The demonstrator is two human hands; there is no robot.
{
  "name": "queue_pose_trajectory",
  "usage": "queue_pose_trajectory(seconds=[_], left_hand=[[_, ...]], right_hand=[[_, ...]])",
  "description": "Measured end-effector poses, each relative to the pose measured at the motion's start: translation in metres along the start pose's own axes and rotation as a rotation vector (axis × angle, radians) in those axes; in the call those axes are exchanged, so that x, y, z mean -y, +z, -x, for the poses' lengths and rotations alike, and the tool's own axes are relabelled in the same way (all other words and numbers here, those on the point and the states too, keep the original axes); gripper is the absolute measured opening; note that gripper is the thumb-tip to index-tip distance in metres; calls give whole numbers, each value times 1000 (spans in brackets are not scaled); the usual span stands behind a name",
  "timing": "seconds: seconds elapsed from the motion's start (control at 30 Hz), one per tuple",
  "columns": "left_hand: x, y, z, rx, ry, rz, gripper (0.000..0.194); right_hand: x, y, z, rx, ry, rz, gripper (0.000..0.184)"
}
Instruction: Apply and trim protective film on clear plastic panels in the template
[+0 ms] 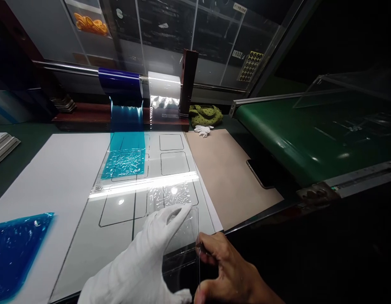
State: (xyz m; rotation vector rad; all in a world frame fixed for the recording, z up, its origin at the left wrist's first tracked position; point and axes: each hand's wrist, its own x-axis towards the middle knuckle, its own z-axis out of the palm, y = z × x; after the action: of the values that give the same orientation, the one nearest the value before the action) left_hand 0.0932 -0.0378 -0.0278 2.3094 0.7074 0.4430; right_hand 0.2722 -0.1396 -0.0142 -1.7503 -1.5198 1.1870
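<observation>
My left hand [141, 257], in a white glove, spans a clear rectangular panel [186, 230] near the table's front edge. Its fingertips rest at the panel's far end and the thumb at its near end. My bare right hand [225, 264] grips the panel's right edge between curled fingers and thumb. Beyond them, clear film [173, 194] lies wrinkled over a pale board [88, 249] marked with black rounded rectangles. A strip of blue film [126, 162] covers part of that board on the left. Most of the panel's lower part is hard to make out against the dark background.
Behind the board, a blue film roll [119, 84] and a clear film roll [164, 86] hang on a rod. At right lie brown cardboard [230, 177], a phone [260, 173] and a green conveyor belt [278, 131]. Blue film-covered material [21, 249] lies at left.
</observation>
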Motion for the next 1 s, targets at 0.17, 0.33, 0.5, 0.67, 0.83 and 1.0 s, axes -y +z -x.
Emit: queue_pose_trajectory(seconds=[0.17,0.33,0.5,0.67,0.83,1.0], left_hand=[[-11,-11,0,80,-35,-57,106],[-15,-3,-3,-110,-94,-242,107],[-29,0,-6,-249,-79,-398,109],[-38,1,-5,-263,-71,-542,110],[-37,2,-4,-299,-70,-562,110],[-29,10,3,3,-253,355,101]], right_hand=[[-12,5,3,-64,-71,-63,64],[-25,2,13,-601,-318,-211,45],[-13,-13,7,-506,-358,-103,13],[-1,-17,-1,-501,-383,-70,8],[-35,-40,-28,-556,-209,255,21],[-90,-73,-66,-588,-77,523,29]])
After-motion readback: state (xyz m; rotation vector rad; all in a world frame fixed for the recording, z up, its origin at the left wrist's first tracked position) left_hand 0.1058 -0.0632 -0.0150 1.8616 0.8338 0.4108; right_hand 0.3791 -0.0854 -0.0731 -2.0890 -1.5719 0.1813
